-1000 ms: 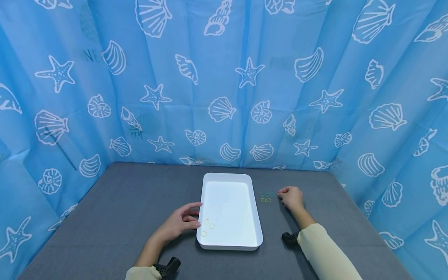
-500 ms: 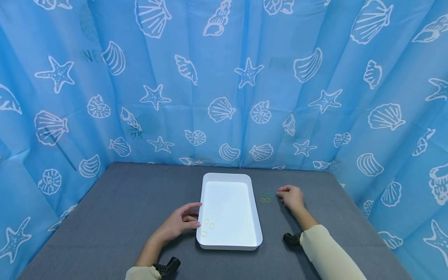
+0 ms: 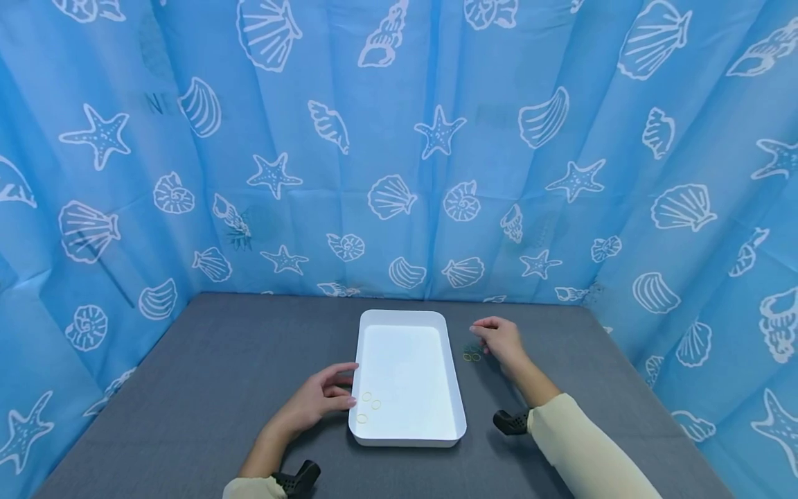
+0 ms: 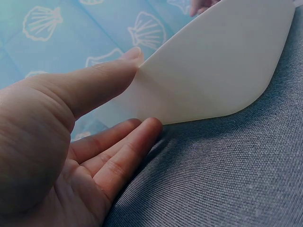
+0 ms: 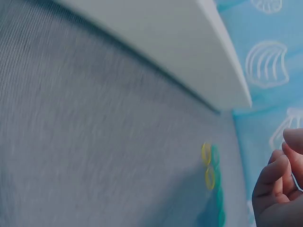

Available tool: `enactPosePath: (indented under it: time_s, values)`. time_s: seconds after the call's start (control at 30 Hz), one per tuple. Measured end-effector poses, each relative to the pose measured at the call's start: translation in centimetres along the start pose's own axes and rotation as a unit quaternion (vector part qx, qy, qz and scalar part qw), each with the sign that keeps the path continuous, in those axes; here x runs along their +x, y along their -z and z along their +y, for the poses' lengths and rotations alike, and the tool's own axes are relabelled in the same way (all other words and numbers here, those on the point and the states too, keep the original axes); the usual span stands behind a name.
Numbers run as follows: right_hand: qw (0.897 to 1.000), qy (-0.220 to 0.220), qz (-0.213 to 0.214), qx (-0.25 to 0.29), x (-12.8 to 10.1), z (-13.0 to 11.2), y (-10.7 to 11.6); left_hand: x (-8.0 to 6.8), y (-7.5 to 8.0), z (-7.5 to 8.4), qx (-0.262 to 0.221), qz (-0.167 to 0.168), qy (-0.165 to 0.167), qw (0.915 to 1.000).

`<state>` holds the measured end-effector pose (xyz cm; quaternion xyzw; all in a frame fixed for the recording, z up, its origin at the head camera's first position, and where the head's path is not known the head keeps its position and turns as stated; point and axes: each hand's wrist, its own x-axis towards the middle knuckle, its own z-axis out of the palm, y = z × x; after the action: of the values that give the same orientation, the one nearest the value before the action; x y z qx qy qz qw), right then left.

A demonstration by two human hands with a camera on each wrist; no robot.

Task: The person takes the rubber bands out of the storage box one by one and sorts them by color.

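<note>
A white rectangular tray (image 3: 408,374) stands mid-table with three thin yellow rings (image 3: 376,405) at its near left. My left hand (image 3: 314,400) touches its left side: the thumb lies at the rim and fingertips rest low against the outer wall (image 4: 203,71). Right of the tray, my right hand (image 3: 501,342) hovers above the table, fingers curled and thumb near the index fingertip; I cannot tell if anything is between them. Below it lie two yellow rings (image 5: 209,178) and a row of green rings (image 5: 218,201), partly overlapped by the hand in the head view.
Grey cloth covers the table (image 3: 249,346). A blue curtain (image 3: 399,138) with white shells and starfish surrounds its back and sides. Black wrist devices (image 3: 511,423) sit under both wrists.
My right hand has risen off the table beside the green rings and moved left toward the tray. The left hand and the tray have stayed in place.
</note>
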<state>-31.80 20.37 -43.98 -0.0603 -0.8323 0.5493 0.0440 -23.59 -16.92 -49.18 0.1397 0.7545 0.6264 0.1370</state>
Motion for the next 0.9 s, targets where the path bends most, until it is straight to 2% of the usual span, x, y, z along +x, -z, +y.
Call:
enactPosePath:
  time_s: [0.27,0.47,0.7,0.9]
  values:
    - [0.998,-0.023,-0.039,0.05,-0.1,-2.2,-2.0,-0.1,0.0,0.0,-0.003,-0.002,0.0,1.0]
    - [0.994,-0.032,-0.074,0.068,-0.2,-3.4,-3.4,-0.1,0.0,0.1,0.0,-0.001,0.0,1.0]
    - [0.993,-0.03,-0.102,0.06,-0.3,-4.9,-4.8,-0.2,0.0,0.3,-0.002,-0.002,0.001,1.0]
    - [0.987,-0.009,-0.155,0.043,-0.4,-5.6,-5.7,-0.2,0.0,0.3,0.0,-0.002,0.002,1.0]
